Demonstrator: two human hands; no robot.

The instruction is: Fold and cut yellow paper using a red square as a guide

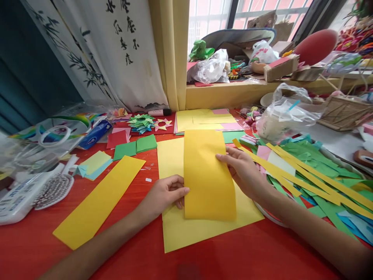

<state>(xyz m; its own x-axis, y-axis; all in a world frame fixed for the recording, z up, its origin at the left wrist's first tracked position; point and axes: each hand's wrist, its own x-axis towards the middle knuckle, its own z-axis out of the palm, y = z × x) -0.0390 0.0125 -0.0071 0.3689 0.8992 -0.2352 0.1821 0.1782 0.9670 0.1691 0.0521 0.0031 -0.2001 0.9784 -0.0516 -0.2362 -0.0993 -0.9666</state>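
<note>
Both of my hands hold a golden-yellow sheet of paper [209, 175] upright by its side edges. My left hand [171, 192] pinches the left edge, thumb in front and fingers behind. Higher up on the right edge, my right hand [237, 163] grips with its thumb on the near face. Beneath the held sheet lies a larger pale-yellow sheet [177, 233], flat on the red table [140, 256]. A golden-yellow paper strip [100, 202] rests at a slant to the left of my left forearm.
Green squares [125, 151], folded paper stars [142, 123] and a hairbrush [55, 190] lie on the left. A paper stack [201, 120] sits at the back. Green paper scraps [309, 159] and yellow offcuts [320, 186] pile on the right, near a plastic bag [279, 116].
</note>
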